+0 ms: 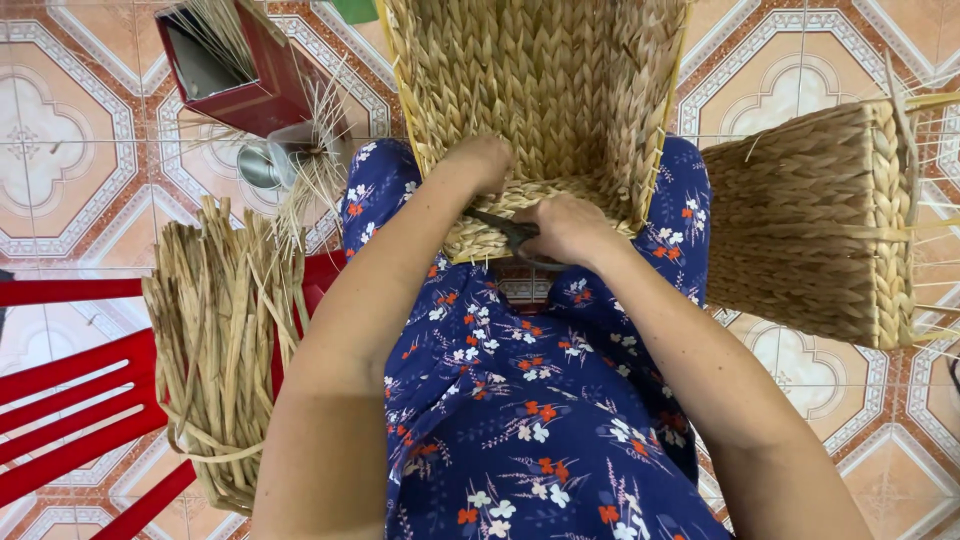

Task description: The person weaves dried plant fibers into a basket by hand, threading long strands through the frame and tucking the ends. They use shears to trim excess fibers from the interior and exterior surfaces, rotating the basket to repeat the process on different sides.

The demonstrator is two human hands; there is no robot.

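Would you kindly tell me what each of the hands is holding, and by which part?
The right hand holds dark scissors by the handles. The left hand grips the woven basket at its lower braided edge.

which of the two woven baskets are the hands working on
The woven basket on the lap, between the knees: the left hand presses its rim, the right hand holds scissors. The other basket sits untouched on the floor.

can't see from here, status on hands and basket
Left hand on woven basket rim. Right hand grips scissors. Nothing in the way.
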